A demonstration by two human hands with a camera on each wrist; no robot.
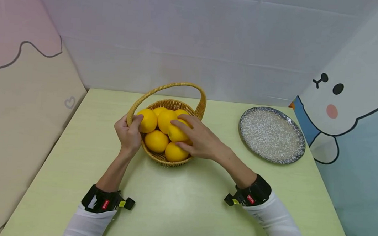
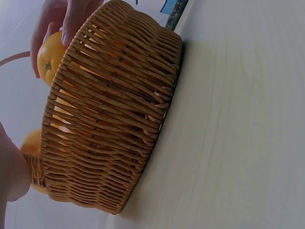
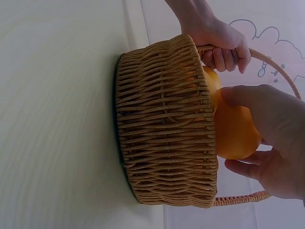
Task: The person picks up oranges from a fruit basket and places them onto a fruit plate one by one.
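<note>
A wicker basket (image 1: pixel 165 162) with a tall arched handle (image 1: pixel 178 84) stands on the table, heaped with several oranges (image 1: pixel 156 141) that look yellow in the head view. My left hand (image 1: pixel 130 133) grips the handle's left base at the rim. Over the basket's right side, my right hand (image 1: pixel 202 138) holds one orange (image 1: pixel 177 132) at the top of the heap. In the right wrist view, my thumb and fingers lie around this orange (image 3: pixel 236 131), which sits at the rim. The lower oranges are partly hidden by the basket wall and my right hand.
A speckled grey oval plate (image 1: pixel 271 134) with a dark rim lies on the table at the right. The pale green table (image 1: pixel 171 209) meets a white backdrop (image 1: pixel 186 43) behind the basket. Printed cartoon panels stand at both sides.
</note>
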